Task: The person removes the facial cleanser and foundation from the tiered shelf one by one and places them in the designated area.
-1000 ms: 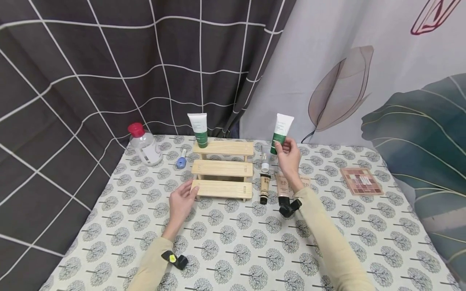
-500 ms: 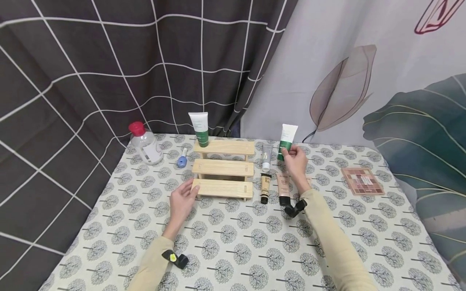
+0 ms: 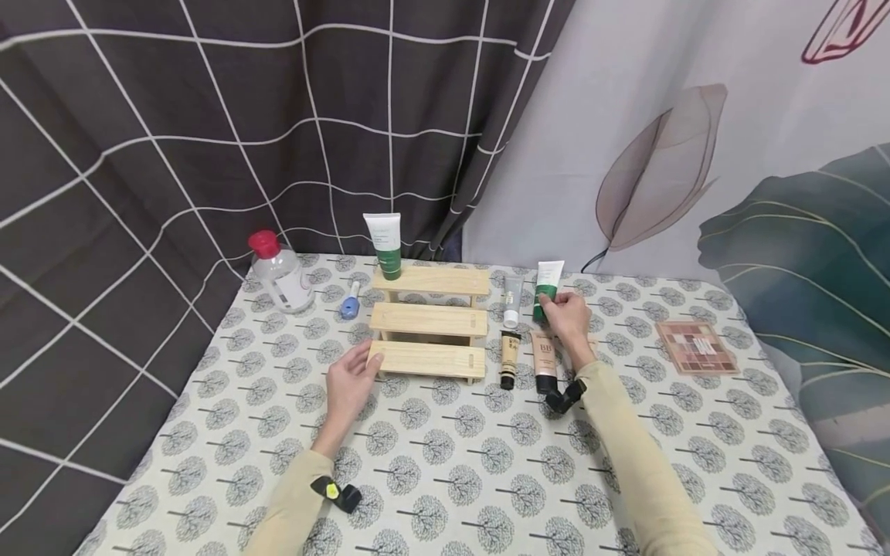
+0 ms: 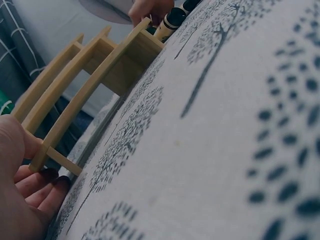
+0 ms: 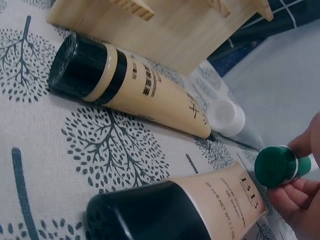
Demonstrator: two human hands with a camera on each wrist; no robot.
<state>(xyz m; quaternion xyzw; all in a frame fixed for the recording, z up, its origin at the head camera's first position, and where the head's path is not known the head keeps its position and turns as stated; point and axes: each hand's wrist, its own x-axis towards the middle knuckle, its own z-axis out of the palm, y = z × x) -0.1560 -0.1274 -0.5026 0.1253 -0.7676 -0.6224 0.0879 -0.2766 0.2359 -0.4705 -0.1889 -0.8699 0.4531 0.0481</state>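
A three-step wooden display stand point(image 3: 429, 360) rises toward the back. At the left end of its lowest step, my left hand point(image 3: 349, 384) grips the wood, thumb above and fingers beneath, as the left wrist view shows. My right hand point(image 3: 570, 320) pinches a green-and-white squeeze tube point(image 3: 550, 276) near its green cap point(image 5: 275, 166), white end up, to the right of a flat-lying grey tube point(image 3: 511, 301). A matching green-and-white tube point(image 3: 385, 243) stands upright at the left of the top step.
A beige black-capped tube point(image 3: 510, 360) and a pink BB cream tube point(image 3: 545, 361) lie right of the stand. Farther right is an eyeshadow palette point(image 3: 697, 347). A red-capped clear bottle point(image 3: 281, 276) and a small blue item point(image 3: 351, 304) are at left. Curtains hang behind.
My right hand has lowered the green-and-white tube toward the tabletop, drifting slightly right, beside the grey tube. My left hand stays on the stand.
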